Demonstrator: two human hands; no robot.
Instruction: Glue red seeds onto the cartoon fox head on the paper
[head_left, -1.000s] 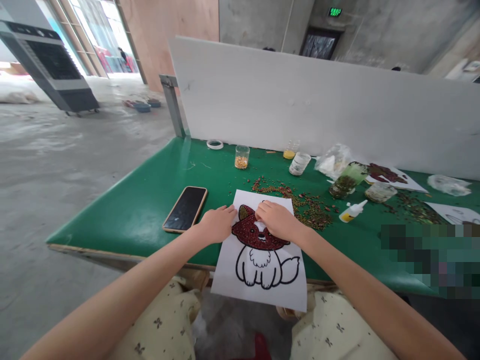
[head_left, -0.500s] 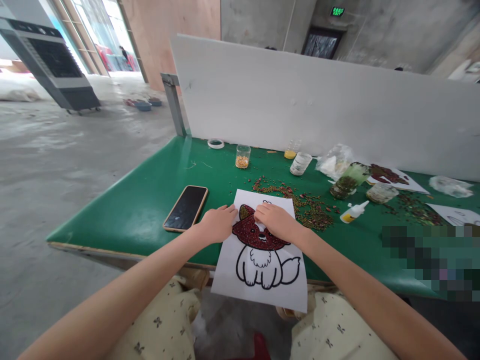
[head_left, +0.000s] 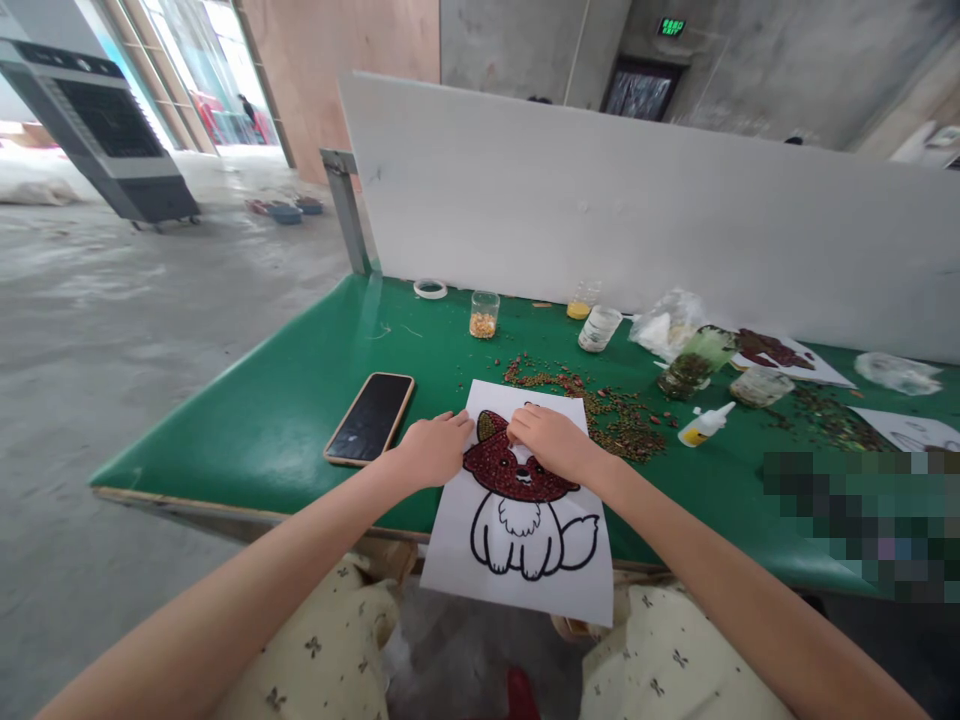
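Observation:
A white sheet with a fox drawing [head_left: 517, 535] lies before me, its lower part hanging past the table's front edge. Dark red grains cover most of the fox's head [head_left: 529, 482], and one ear is greenish; the body is bare outline. My left hand [head_left: 437, 447] rests flat on the sheet's left edge, fingers stretched out. My right hand [head_left: 547, 438] is over the top of the head with fingers pinched together and pointing down; whatever they hold is hidden. Loose green and reddish grains [head_left: 622, 425] are scattered just beyond the sheet.
A phone [head_left: 371, 418] lies left of the sheet. To the right is a glue bottle [head_left: 701, 428]. Farther back stand a cup of yellow kernels [head_left: 484, 318], a whitish cup [head_left: 600, 328] and a tipped green jar [head_left: 697, 362]. A white board [head_left: 600, 200] closes off the table's back.
Both hands stay in nearly the same place on the sheet. The whole view has shifted very slightly.

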